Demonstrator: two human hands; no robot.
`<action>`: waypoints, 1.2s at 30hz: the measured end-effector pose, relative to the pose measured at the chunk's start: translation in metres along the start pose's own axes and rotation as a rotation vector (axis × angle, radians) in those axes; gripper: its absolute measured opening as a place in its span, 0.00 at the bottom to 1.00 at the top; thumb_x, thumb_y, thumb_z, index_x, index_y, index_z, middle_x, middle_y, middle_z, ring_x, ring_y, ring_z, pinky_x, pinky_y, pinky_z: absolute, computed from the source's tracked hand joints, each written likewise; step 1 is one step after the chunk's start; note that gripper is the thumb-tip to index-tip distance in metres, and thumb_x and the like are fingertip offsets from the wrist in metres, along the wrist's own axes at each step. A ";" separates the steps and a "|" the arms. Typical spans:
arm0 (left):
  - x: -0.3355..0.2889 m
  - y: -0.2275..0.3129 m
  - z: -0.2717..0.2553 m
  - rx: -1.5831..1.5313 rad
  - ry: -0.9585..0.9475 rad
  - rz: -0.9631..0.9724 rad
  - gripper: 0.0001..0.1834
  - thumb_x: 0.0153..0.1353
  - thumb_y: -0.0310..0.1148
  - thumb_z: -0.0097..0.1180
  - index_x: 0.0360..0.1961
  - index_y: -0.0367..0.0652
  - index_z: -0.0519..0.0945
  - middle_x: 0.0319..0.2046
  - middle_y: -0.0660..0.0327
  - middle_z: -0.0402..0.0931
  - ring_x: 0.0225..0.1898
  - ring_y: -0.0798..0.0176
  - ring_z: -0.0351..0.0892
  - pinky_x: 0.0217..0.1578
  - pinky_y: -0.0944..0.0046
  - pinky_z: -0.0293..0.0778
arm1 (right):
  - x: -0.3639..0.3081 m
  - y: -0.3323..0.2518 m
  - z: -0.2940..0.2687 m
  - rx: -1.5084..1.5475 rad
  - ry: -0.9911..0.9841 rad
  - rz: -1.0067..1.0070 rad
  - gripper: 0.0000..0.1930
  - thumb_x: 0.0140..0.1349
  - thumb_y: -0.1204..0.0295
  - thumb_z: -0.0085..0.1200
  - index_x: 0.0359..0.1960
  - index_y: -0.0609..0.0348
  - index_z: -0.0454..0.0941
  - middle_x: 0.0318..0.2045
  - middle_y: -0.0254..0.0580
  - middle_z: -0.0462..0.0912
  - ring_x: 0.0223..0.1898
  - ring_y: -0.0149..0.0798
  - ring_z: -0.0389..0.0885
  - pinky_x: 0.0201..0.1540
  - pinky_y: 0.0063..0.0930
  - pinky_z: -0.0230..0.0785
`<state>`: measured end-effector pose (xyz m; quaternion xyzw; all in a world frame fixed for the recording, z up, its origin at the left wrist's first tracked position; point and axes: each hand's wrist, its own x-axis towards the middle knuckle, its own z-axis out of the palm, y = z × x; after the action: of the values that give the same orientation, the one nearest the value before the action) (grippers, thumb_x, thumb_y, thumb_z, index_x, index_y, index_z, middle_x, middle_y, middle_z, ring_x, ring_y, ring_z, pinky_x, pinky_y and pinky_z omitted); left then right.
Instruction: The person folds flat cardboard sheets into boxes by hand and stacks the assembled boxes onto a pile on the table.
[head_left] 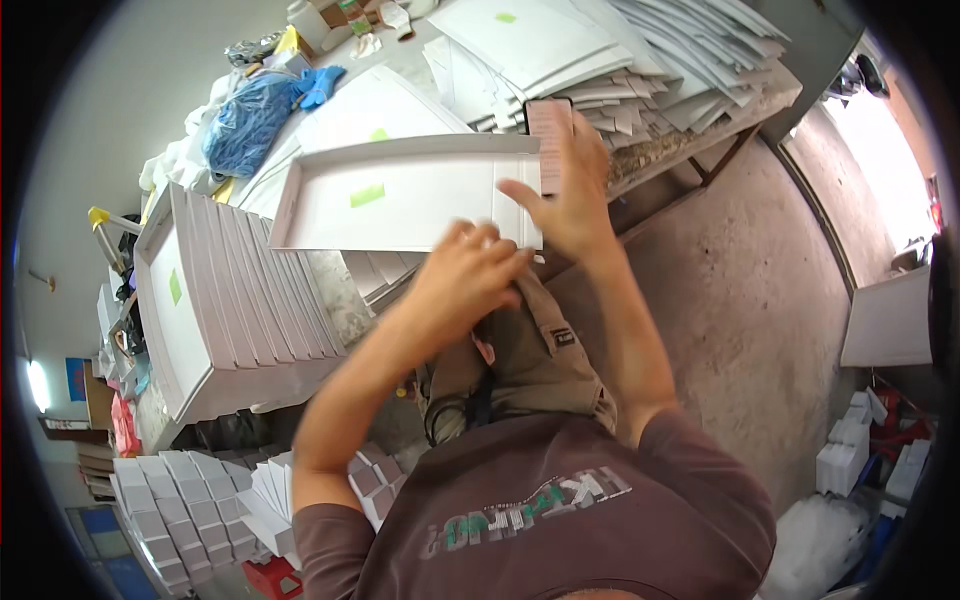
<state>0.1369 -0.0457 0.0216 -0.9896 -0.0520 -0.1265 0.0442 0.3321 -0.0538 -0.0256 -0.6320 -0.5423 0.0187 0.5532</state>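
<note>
A shallow white cardboard box tray with a light green sticker on its inner base rests before me on the stacked pieces. The fingers of my left hand are curled over its near wall, close to the right corner. At the tray's right end, my right hand is raised with the thumb stretched toward the end flap and the fingers apart. Just behind that hand is a phone with a lit pinkish screen. Whether the hand touches the phone or the flap is hard to tell.
Nested white trays stand at the left. Flat white sheets pile up on the worktable's far side. A blue plastic bag lies at the back left. Folded white boxes are stacked lower left; concrete floor spreads right.
</note>
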 end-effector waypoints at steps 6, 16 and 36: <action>-0.085 -0.001 -0.005 -0.092 0.539 -0.750 0.26 0.55 0.23 0.65 0.58 0.42 0.80 0.38 0.63 0.87 0.34 0.58 0.79 0.56 0.54 0.71 | -0.040 -0.042 0.008 -0.539 -0.171 -0.440 0.10 0.58 0.72 0.61 0.42 0.55 0.85 0.33 0.39 0.85 0.35 0.41 0.76 0.44 0.34 0.72; -0.088 -0.024 -0.012 0.102 0.165 -0.499 0.23 0.61 0.27 0.66 0.58 0.39 0.80 0.40 0.57 0.84 0.43 0.57 0.76 0.47 0.58 0.74 | -0.004 -0.038 0.036 -0.253 -0.697 -0.606 0.08 0.59 0.70 0.64 0.39 0.54 0.82 0.47 0.46 0.85 0.41 0.44 0.77 0.45 0.34 0.73; -0.138 -0.028 -0.211 0.790 0.466 -0.779 0.18 0.70 0.43 0.59 0.33 0.37 0.83 0.41 0.58 0.86 0.38 0.57 0.84 0.54 0.58 0.75 | 0.041 -0.273 0.057 0.217 -0.311 -0.838 0.12 0.59 0.75 0.68 0.44 0.63 0.83 0.40 0.41 0.89 0.34 0.37 0.84 0.38 0.28 0.78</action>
<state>-0.0510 -0.0517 0.1917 -0.7527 -0.4429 -0.3179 0.3690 0.1321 -0.0407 0.1720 -0.2864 -0.8227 -0.0554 0.4879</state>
